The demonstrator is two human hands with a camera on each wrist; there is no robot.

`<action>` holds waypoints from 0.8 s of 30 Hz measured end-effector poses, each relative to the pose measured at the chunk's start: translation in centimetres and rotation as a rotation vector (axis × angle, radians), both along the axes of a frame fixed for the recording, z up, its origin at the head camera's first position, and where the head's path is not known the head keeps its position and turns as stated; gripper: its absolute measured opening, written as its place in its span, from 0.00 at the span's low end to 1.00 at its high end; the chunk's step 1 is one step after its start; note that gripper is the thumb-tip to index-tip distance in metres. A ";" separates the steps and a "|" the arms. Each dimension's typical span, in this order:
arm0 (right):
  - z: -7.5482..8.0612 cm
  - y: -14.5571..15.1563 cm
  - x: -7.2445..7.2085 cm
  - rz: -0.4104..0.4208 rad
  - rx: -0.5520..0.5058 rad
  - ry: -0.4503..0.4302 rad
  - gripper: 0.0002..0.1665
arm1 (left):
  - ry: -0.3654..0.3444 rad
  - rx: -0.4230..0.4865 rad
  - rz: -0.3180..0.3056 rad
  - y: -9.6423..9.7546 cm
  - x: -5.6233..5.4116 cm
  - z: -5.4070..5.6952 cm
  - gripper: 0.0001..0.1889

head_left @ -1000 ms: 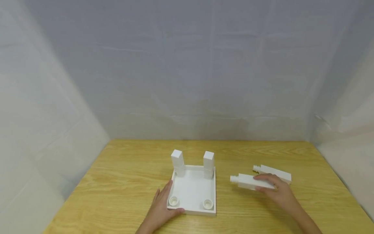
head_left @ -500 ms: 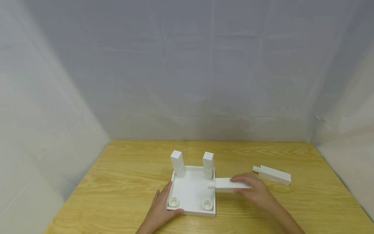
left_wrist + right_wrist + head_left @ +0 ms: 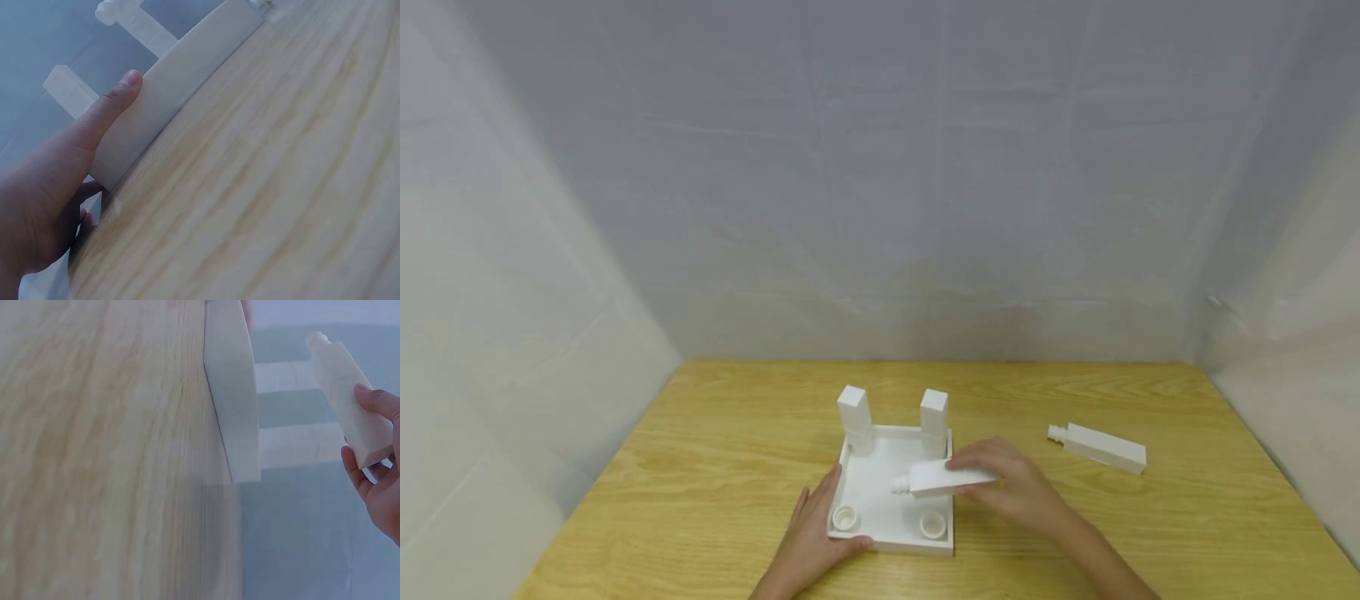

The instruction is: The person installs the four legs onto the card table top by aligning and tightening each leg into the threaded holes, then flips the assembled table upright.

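Note:
A white square tray-like base with raised edges lies on the table. My left hand holds its near left corner, thumb against the front wall and fingers along the left side. Two white square legs stand upright at the back, a left leg and a right leg. Round sockets show at the front, a left socket and a right socket. My right hand pinches another white square leg by one end, above the base. Its threaded tip points left. The right wrist view shows this leg tilted.
A loose white leg with a threaded end lies on the wooden table at the right. Pale sheeting hangs behind the table and on both sides.
My right hand has carried its leg leftward, from beside the loose leg to over the base. The threaded tip now dips slightly. The left hand keeps its place on the base.

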State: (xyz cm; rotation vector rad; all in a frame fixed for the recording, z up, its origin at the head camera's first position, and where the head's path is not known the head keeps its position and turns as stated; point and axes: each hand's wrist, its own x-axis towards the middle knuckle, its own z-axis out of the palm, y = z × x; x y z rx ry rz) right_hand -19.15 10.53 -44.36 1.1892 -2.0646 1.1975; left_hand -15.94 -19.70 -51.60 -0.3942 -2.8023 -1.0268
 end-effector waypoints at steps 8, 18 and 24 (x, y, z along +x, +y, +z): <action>0.2 -1.9 -0.8 0.091 0.077 0.050 0.19 | 0.036 -0.004 -0.009 -0.1 -0.1 -0.1 0.57; 0.7 -3.8 -1.0 0.126 0.135 0.074 0.17 | 0.035 0.002 -0.018 -0.1 -0.1 -0.2 0.57; 0.6 -4.6 -1.1 0.107 0.179 0.090 0.17 | 0.030 0.006 -0.022 -0.2 -0.1 -0.1 0.56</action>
